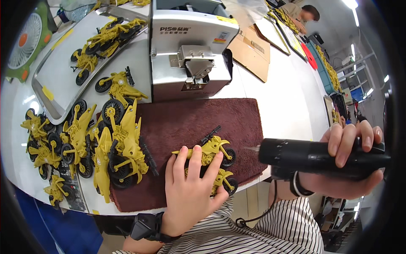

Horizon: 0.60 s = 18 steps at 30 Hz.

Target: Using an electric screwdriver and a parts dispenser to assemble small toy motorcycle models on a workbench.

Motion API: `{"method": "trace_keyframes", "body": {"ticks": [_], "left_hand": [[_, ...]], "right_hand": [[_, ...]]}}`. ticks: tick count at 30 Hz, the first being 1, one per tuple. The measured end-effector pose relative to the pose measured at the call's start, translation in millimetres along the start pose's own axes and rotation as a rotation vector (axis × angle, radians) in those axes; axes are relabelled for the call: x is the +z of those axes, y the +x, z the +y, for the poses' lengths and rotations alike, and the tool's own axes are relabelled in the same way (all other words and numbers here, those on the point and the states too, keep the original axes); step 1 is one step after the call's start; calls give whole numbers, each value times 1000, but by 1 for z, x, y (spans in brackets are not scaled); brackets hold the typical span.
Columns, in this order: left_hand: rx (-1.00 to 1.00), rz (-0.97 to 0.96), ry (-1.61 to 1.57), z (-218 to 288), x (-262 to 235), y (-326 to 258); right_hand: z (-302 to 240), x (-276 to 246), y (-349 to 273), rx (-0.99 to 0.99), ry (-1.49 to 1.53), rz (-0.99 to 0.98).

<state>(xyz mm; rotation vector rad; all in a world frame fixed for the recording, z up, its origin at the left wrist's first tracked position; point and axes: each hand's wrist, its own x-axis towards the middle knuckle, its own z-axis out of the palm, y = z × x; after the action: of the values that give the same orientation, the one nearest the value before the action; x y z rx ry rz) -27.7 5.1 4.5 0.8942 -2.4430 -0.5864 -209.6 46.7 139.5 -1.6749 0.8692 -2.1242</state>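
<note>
A black electric screwdriver (313, 155) is gripped in my right hand (344, 148) at the right. Its bit points left toward a yellow toy motorcycle (213, 149) and stays apart from it. Over that toy lies my left hand (190, 188), fingertips spread along its body, holding it against the brown towel (186, 114). A second yellow toy motorcycle (220, 182) is below it, beside my left thumb and partly hidden by the hand. Both toys have black wheels; a black handlebar piece (210, 134) sticks up from the upper one.
Several yellow toy motorcycles (127, 144) are heaped on the left, some over the towel's edge. Behind the towel stands a silver screw-feeding machine (192, 42). A metal tray (55, 101) holds more toys. Brown cardboard (253, 53), a fan (27, 42) and another person (298, 17) are farther off.
</note>
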Motion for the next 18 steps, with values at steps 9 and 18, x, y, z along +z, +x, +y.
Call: {"method": "trace_keyframes", "body": {"ticks": [9,18], "left_hand": [[-18,-42,-34,3,-16,10],[-2,-120,137,5,-18,5]], "right_hand": [[20,-39,-50,172,-90,269],[19,-48,-73,180,-74,413]]}}
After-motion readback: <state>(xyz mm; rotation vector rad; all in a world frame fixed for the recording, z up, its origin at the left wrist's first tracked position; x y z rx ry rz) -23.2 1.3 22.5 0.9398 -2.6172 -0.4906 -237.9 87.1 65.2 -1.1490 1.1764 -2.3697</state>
